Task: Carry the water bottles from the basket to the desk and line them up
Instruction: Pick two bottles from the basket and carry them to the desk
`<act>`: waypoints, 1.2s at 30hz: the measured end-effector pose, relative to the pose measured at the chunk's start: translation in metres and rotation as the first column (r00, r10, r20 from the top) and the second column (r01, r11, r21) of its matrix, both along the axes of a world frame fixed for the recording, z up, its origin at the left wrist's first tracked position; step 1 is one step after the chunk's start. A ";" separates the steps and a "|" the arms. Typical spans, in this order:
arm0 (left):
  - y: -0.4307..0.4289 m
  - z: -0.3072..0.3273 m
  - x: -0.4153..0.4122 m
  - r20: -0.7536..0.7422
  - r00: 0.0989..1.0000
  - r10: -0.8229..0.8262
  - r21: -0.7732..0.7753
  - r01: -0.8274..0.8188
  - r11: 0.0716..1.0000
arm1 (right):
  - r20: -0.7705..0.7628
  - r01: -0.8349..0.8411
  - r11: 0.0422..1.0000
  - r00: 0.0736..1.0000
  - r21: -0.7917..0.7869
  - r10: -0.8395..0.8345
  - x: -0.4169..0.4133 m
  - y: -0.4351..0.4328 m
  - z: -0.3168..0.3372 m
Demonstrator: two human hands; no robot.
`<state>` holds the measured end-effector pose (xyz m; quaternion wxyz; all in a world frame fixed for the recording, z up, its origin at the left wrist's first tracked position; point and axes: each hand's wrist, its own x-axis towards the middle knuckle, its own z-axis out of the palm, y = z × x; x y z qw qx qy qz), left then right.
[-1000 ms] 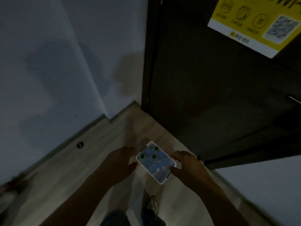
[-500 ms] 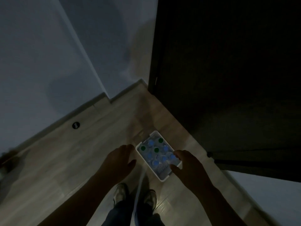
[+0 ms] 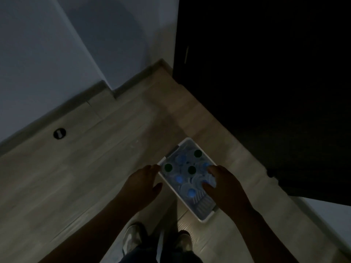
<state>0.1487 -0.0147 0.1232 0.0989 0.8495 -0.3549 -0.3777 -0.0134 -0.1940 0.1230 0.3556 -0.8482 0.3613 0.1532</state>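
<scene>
**Q:** Which step are you on?

**Me:** The first pick, I judge. I stand on the wooden floor [image 3: 76, 177] with a dark door [image 3: 266, 73] at two o'clock. The white basket [image 3: 207, 219] sits on the floor at five o'clock in my view, just ahead of my shoes. No desk is in sight.

**Q:** And your hands?

**Me:** My left hand [image 3: 141, 184] is at the basket's nine o'clock rim, fingers spread and loose, holding nothing. Whether it touches the rim I cannot tell. My right hand [image 3: 226, 185] is over the three o'clock side, fingers bent down among the water bottles [image 3: 191, 193]. The light is too dim to say whether it has closed on one.

**Q:** How full is the basket?

**Me:** The bottles stand upright and packed close, with blue caps [image 3: 179, 179] and green caps [image 3: 191, 169] showing.

**Q:** What does the next move call for?

**Me:** A firm hold below a cap and a straight lift, so the neighbours don't tip. After that comes the walk to the desk.
</scene>
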 end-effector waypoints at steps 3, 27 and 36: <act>-0.005 -0.058 0.005 0.040 0.999 0.003 -0.060 -0.001 0.998 | 0.045 0.021 1.000 0.999 -0.015 -0.021 0.004 0.000 -0.057; -0.026 -0.235 0.024 0.082 0.996 -0.036 -0.384 0.064 0.921 | 0.222 -0.008 0.984 0.974 -0.179 0.048 0.017 -0.002 -0.233; -0.029 -0.247 0.015 -0.008 1.000 0.031 -0.489 -0.031 0.872 | 0.297 0.092 0.983 0.954 -0.159 -0.041 0.013 -0.002 -0.239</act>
